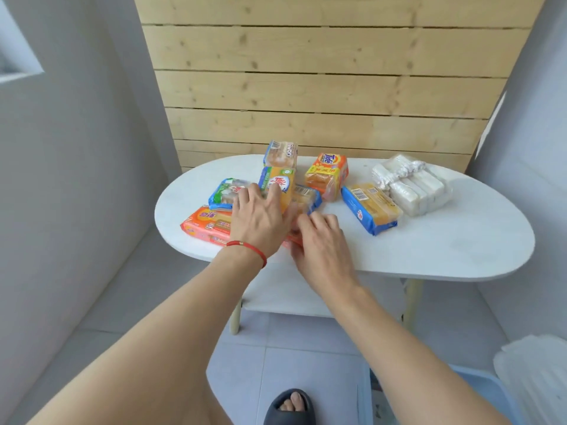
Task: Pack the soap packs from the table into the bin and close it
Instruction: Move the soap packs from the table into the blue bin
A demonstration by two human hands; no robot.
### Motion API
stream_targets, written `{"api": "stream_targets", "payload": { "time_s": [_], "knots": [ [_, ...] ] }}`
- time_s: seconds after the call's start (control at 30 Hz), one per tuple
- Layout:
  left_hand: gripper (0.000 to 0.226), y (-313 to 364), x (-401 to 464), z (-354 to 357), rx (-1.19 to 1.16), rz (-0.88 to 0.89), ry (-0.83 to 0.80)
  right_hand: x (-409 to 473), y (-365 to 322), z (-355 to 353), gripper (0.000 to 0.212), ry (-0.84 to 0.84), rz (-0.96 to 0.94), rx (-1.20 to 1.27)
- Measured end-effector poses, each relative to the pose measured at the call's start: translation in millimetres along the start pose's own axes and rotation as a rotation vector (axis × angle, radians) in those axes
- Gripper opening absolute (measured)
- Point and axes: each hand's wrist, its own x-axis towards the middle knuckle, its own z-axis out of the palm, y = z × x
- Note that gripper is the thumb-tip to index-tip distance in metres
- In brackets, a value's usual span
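Several soap packs lie on the white oval table (429,250). My left hand (260,219) rests flat, fingers spread, over the orange-red pack (205,223) and the yellow pack (277,185). My right hand (322,243) is beside it at the near edge of the orange-red pack, fingers curled over a blue-edged pack (306,196); whether it grips is unclear. A green-blue pack (225,193), an upright pack (280,153), a Tide pack (326,173), a blue-and-yellow pack (371,208) and a clear bundle of white bars (411,184) lie around. A light-blue bin (478,384) shows at the bottom right.
A wooden slat wall (306,72) stands behind the table. Grey walls close in on both sides. A white cloth-like thing (537,372) lies over the bin's right side. My foot in a dark slipper (290,406) is on the tiled floor.
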Motion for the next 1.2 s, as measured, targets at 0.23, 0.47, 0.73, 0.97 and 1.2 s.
{"api": "stream_targets", "payload": {
  "time_s": [0.23, 0.47, 0.73, 0.97, 1.2],
  "knots": [
    [0.042, 18, 5, -10, -0.324, -0.154, -0.050, -16, 22, -35, 0.038, -0.172, 0.088, 0.007],
    [0.065, 20, 9, -7, -0.241, -0.177, -0.318, -22, 45, -65, 0.075, -0.341, 0.279, 0.019],
    [0.030, 54, -14, -10, -0.060, -0.197, -0.248, -52, 73, -84, 0.062, -0.306, 0.424, -0.006],
    [0.075, 99, -95, -34, -0.439, -0.139, -0.302, -78, 97, -98, 0.071, -0.317, 0.477, 0.071],
    [0.063, 131, -182, 24, -1.023, -0.532, -0.722, -134, 159, -129, 0.033, -0.736, 0.643, 0.226]
  ]
}}
